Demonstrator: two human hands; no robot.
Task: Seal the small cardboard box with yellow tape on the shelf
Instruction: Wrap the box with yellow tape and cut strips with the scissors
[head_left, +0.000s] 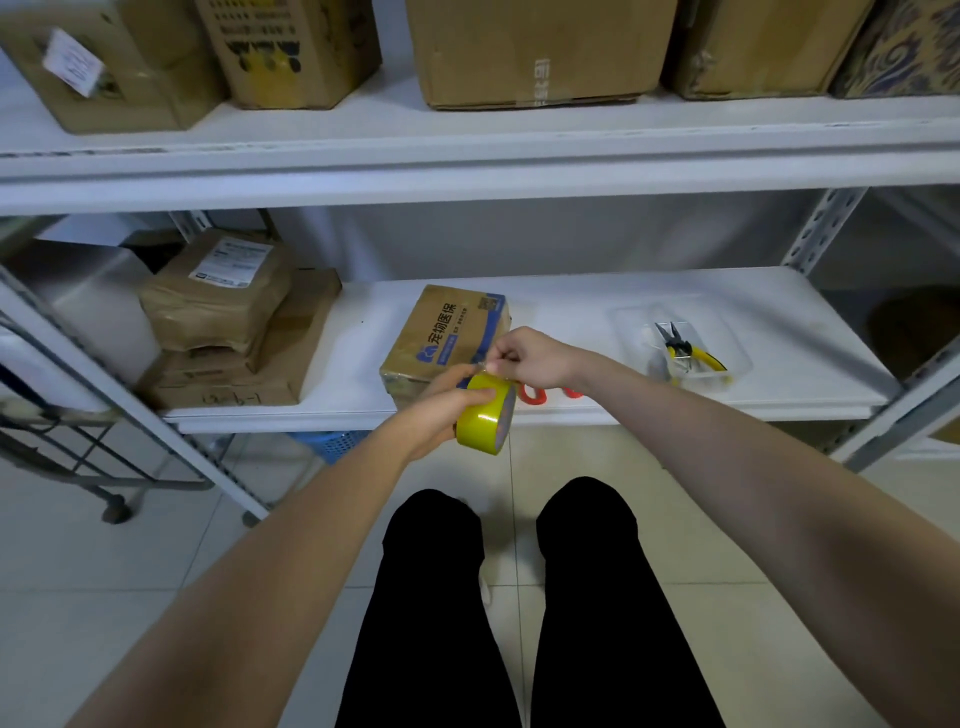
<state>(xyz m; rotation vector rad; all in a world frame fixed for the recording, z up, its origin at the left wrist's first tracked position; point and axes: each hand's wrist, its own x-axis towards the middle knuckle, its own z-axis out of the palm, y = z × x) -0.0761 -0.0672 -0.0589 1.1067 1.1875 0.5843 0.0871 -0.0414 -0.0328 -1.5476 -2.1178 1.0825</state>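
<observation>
Left hand grips tape roll; right fingers pinch its end

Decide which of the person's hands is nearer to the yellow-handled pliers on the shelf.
Right. The right hand, pinching the tape end, is just left of the pliers. The left hand, gripping the yellow tape roll, lies farther left and lower.
</observation>
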